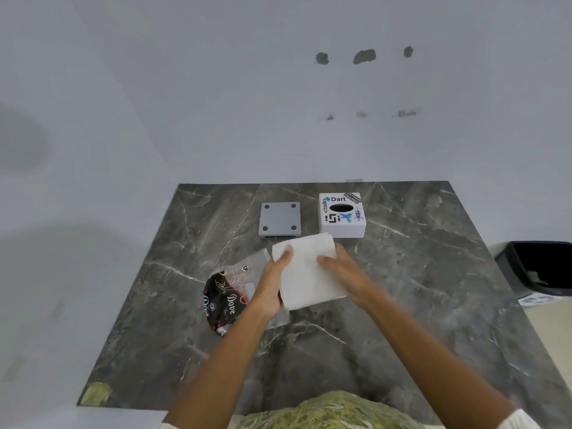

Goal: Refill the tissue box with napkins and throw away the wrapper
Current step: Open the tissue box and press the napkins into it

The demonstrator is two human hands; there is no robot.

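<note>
A stack of white napkins point(305, 267) is held between both hands just above the middle of the dark marble table. My left hand point(272, 283) grips its left edge and my right hand point(343, 270) grips its right edge. The black and clear plastic wrapper point(226, 295) lies flat on the table, left of my left wrist. Behind the napkins stands the white tissue box point(342, 216) with stickers and an oval slot on top. Its grey base plate point(280, 218) lies separately to the left of the box.
The marble table point(433, 274) reaches back to a white wall. A black bin point(538, 267) stands on the floor past the table's right edge. A patch of tape point(97, 393) marks the near left corner.
</note>
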